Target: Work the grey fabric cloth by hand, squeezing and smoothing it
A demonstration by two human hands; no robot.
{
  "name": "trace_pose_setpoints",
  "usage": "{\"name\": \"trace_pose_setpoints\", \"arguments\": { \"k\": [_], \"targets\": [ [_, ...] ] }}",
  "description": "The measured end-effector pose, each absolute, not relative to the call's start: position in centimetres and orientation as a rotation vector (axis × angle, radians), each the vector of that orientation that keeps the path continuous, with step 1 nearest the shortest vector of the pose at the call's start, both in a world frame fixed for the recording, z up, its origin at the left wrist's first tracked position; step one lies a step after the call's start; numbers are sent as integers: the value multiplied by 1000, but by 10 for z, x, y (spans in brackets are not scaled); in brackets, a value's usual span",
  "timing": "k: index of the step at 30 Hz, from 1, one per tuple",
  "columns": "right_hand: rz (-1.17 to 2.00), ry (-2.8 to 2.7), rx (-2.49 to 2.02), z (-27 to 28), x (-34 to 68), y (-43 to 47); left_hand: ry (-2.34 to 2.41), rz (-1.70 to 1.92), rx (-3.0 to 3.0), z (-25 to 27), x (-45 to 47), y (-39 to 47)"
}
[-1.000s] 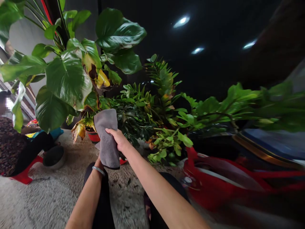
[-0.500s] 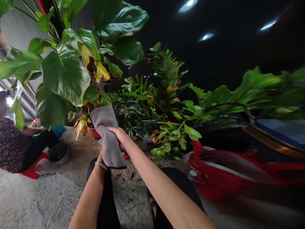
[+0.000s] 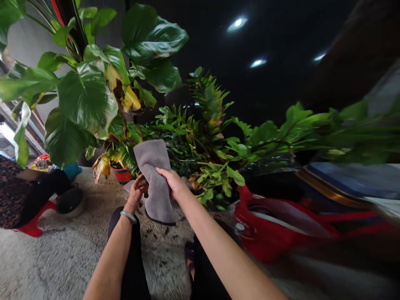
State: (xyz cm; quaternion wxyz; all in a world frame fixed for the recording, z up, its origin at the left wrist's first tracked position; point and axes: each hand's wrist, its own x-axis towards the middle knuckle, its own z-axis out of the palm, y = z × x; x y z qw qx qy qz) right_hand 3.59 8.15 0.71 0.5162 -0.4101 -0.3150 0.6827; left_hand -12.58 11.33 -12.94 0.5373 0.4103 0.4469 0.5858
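My right hand is closed on a grey cloth with a dark hem, its thumb lying on top. The cloth hangs at a slant in front of the plants, above the ground. Just left of it is my left hand, fingers curved and apart, close to the cloth's edge; whether they touch it is unclear. A small grey patch shows beside the left hand, its kind unclear. A pale bangle circles my left wrist. Behind the hands stands a red pot with withered leaves.
Large-leaved plants rise at the left and lower greenery spreads across the middle. A red bag stands at the right near a blue-topped object. At the left a person sits on a red stool beside a dark bowl.
The cloth and my right hand have moved right, away from my left hand. My left hand, earlier partly hidden behind the cloth, now shows its fingers. The view has turned slightly right.
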Motion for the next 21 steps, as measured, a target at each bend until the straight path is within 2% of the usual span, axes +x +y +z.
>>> {"name": "trace_pose_setpoints", "arguments": {
  "k": [5, 11, 15, 18, 21],
  "targets": [
    [1631, -745, -1117, -36, 58, 28, 1089, 1482, 1045, -132, -128, 116],
    [1389, -417, -953, 8, 101, 62, 1112, 1380, 998, -140, -127, 118],
    [1574, -209, -1036, -9, 93, 80, 1118, 1390, 965, -142, -125, 118],
    [1753, -204, -1054, -45, 85, 50, 1110, 1397, 972, -141, -127, 117],
    [1848, -295, -1026, -50, 94, 26, 1103, 1393, 982, -140, -128, 116]
  ]
}}
